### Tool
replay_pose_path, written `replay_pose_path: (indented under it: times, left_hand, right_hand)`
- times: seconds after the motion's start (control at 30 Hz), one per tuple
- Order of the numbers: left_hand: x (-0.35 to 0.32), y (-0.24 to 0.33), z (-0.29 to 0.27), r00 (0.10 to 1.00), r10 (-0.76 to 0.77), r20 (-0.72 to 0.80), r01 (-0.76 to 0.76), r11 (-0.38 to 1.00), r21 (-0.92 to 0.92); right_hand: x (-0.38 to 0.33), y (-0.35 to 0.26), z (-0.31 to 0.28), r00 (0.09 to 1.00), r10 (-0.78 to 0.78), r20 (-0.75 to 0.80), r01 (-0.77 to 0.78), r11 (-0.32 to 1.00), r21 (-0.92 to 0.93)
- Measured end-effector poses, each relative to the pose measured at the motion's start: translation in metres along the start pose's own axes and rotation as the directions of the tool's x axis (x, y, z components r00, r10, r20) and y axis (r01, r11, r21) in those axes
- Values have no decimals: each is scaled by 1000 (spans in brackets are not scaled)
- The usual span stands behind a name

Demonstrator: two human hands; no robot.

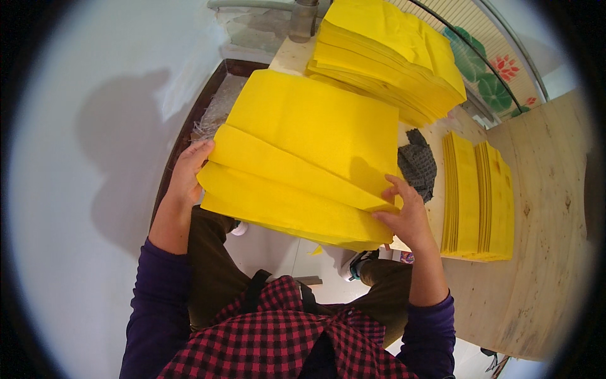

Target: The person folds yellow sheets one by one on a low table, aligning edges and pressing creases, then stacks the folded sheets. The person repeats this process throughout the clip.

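A folded yellow sheet (303, 139), which looks like felt or non-woven cloth, lies in front of me on a pile, with more yellow layers (278, 205) showing below its front edge. My left hand (187, 169) is closed on the left edge of the sheet near the fold; some of its fingers are hidden. At the right end of the same fold, my right hand (407, 211) holds the sheet's edge between thumb and fingers. Just beyond that hand, a crumpled dark grey cloth (417, 165) rests on the wooden table.
A tall yellow stack (385, 57) stands at the back, near a translucent bottle (303, 20). Two upright-looking yellow bundles (478, 199) sit to the right beside a wooden panel (536, 221). A white wall (95, 189) closes off the left side.
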State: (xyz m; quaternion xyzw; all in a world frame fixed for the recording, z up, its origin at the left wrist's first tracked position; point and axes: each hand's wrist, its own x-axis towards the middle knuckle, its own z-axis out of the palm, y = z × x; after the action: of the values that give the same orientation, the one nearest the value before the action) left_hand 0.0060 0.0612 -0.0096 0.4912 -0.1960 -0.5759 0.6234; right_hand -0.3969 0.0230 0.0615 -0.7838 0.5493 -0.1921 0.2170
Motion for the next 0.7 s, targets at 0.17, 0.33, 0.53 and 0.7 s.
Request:
replay_pose_path:
  times: [0.17,0.33,0.53,0.7]
  left_hand:
    - [0,1,-8,999,40,12,-41,986,164]
    - [1,5,-25,966,105,236,-180,928,326]
    - [0,5,-27,963,134,236,-223,886,407]
    - [-2,8,-24,967,132,220,-221,862,457]
  right_hand:
    - [-5,10,0,994,-43,105,35,997,75]
    - [-6,14,7,997,-81,-2,81,985,154]
    - [-3,14,6,991,125,39,-131,939,317]
    - [3,15,4,987,148,55,-157,885,438]
